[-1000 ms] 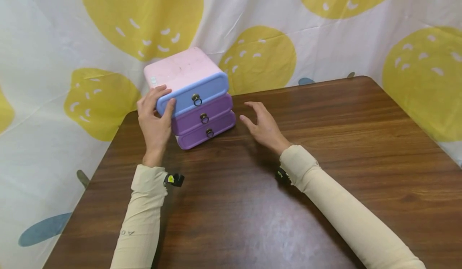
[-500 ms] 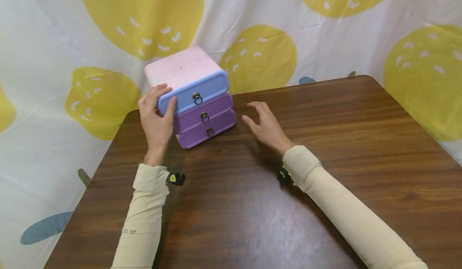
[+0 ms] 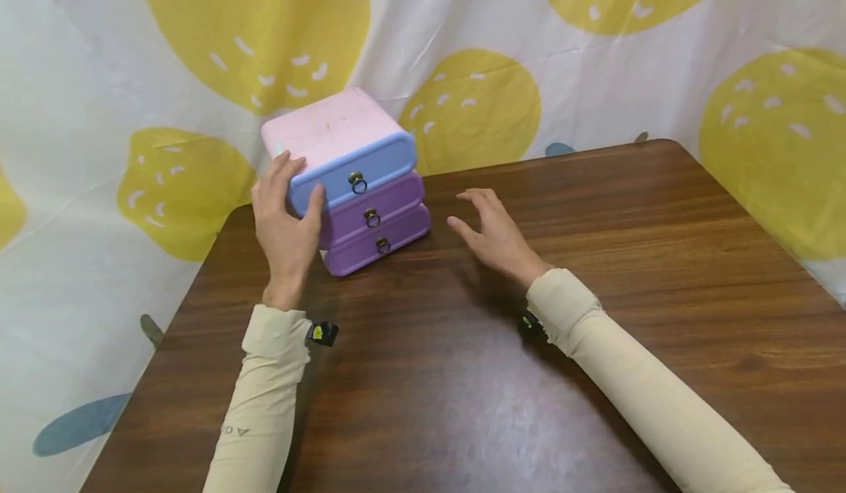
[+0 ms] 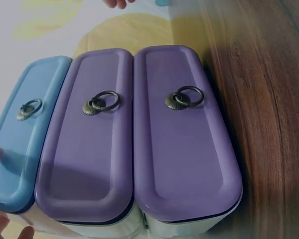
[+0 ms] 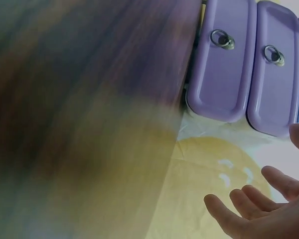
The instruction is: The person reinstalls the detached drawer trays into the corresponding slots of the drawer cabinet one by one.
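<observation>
A mini drawer cabinet with a pink top [image 3: 330, 126] stands at the back left of the table. Its upper drawer [image 3: 390, 156] has a blue front; the two below, a middle drawer [image 4: 89, 144] and a bottom drawer [image 4: 184, 149], have purple fronts. Each front carries a bronze ring pull [image 3: 358, 182]. My left hand [image 3: 286, 232] holds the cabinet's upper left corner, thumb on the blue front and fingers against the side. Apart from the cabinet, to its right, my right hand [image 3: 496, 236] hovers with loosely bent fingers and holds nothing.
The brown wood-grain table [image 3: 423, 383] reaches out in front and to the right. Behind it hangs a white cloth [image 3: 615, 89] with yellow fruit prints. A small dark camera [image 3: 324, 333] is strapped at the left wrist.
My right hand has drifted slightly to the right, away from the cabinet. The left hand stays at the corner, and all drawers look the same.
</observation>
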Action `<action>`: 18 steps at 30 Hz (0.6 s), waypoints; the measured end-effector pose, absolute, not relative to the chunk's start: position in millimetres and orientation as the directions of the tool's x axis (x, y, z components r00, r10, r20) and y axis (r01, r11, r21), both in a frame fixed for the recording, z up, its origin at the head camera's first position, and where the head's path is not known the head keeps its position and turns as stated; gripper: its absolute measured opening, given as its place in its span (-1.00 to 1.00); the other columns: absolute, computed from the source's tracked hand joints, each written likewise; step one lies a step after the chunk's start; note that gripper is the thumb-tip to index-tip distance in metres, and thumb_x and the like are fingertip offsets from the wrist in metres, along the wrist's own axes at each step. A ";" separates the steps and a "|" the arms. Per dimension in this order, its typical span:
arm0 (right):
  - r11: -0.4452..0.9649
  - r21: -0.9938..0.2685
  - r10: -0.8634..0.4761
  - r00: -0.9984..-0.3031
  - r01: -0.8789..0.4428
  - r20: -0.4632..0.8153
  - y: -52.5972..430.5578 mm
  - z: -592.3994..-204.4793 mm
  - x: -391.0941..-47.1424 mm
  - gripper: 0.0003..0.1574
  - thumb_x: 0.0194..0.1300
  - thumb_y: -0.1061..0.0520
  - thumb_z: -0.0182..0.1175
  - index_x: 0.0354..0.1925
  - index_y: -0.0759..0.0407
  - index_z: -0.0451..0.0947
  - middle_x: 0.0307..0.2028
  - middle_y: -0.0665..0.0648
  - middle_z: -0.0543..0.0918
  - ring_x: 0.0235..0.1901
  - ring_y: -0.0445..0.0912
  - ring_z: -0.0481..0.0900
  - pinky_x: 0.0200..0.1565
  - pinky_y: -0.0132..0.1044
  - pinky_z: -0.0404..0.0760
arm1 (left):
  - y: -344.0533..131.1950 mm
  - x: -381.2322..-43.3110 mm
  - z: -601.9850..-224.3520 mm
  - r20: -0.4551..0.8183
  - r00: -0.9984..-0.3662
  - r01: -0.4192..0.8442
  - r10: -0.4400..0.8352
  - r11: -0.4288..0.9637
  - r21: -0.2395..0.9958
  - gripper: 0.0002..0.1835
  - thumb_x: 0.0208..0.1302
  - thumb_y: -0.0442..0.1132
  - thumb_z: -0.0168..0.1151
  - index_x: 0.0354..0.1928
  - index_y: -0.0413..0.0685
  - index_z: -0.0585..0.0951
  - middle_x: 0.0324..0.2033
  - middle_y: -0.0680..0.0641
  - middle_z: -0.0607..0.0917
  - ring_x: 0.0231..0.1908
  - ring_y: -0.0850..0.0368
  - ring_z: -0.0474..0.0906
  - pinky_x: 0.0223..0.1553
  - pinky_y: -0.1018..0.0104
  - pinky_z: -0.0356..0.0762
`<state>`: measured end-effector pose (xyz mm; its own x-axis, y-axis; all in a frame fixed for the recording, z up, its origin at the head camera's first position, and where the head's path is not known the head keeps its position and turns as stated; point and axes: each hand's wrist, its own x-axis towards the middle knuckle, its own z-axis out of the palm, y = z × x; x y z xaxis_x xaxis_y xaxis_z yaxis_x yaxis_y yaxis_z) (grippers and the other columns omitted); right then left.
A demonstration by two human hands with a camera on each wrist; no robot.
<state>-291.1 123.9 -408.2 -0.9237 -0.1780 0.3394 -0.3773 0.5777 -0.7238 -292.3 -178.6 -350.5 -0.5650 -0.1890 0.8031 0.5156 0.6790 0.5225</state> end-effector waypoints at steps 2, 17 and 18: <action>0.584 -0.722 -0.179 -0.927 -0.371 0.331 125.9 -406.6 -290.4 -0.32 0.42 -0.08 0.17 0.35 0.22 0.33 0.36 0.29 0.32 0.42 0.15 0.29 0.46 0.06 0.29 | -175.6 -291.0 -348.2 0.825 -0.538 0.502 -0.173 0.720 0.478 -0.57 0.21 0.01 0.36 0.13 0.21 0.65 0.30 0.17 0.54 0.33 0.10 0.36 0.36 0.06 0.29; 0.695 -0.639 -0.184 -0.940 -0.330 0.287 147.0 -399.3 -280.2 -0.22 0.39 -0.18 0.17 0.39 0.19 0.29 0.46 0.29 0.21 0.49 0.19 0.14 0.45 0.16 0.28 | -125.5 -269.3 -334.7 0.938 -0.345 0.448 0.000 0.879 0.165 -0.72 0.30 0.02 0.18 -0.06 0.14 0.69 0.25 0.11 0.58 0.32 0.11 0.40 0.49 -0.19 -0.06; 0.701 -0.634 -0.183 -0.941 -0.327 0.283 148.7 -399.4 -279.9 -0.22 0.39 -0.19 0.17 0.39 0.18 0.29 0.46 0.28 0.21 0.49 0.19 0.14 0.44 0.17 0.28 | -122.2 -267.9 -335.3 0.938 -0.346 0.452 0.010 0.878 0.158 -0.72 0.31 0.02 0.15 -0.06 0.14 0.69 0.26 0.11 0.58 0.33 0.11 0.40 0.51 -0.21 -0.08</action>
